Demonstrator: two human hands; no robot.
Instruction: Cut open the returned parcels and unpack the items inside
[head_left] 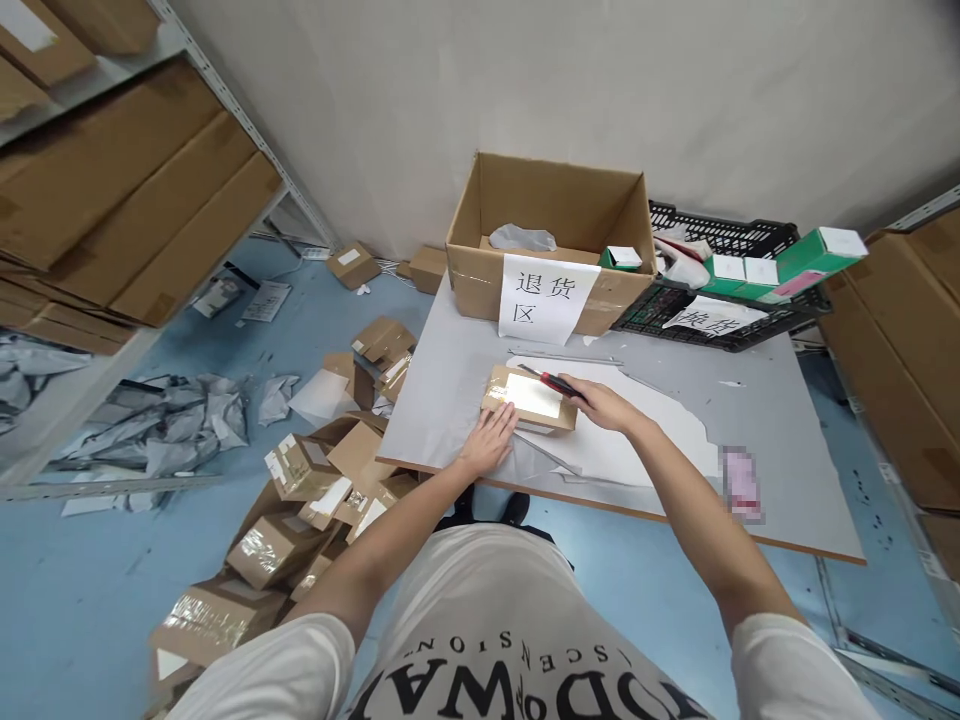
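A small taped cardboard box (553,412) with a white label (533,393) lies on the table (431,385) in front of me. My left hand (491,438) rests with its fingers stretched over the box's near left corner. In my right hand (600,402) is a red and black utility knife (556,383), the fingers wrapped round its handle. The knife's blade points left and lies over the top of the box; whether it touches the surface I cannot tell. White sheets (660,425) are spread under and beside the box.
A large open carton (469,285) with a paper sign stands at the table's back, beside a black crate (739,335) holding green and white boxes (817,258). Several cardboard boxes (274,548) are piled on the floor at left. Shelving (127,375) stands left, large cartons (892,370) right.
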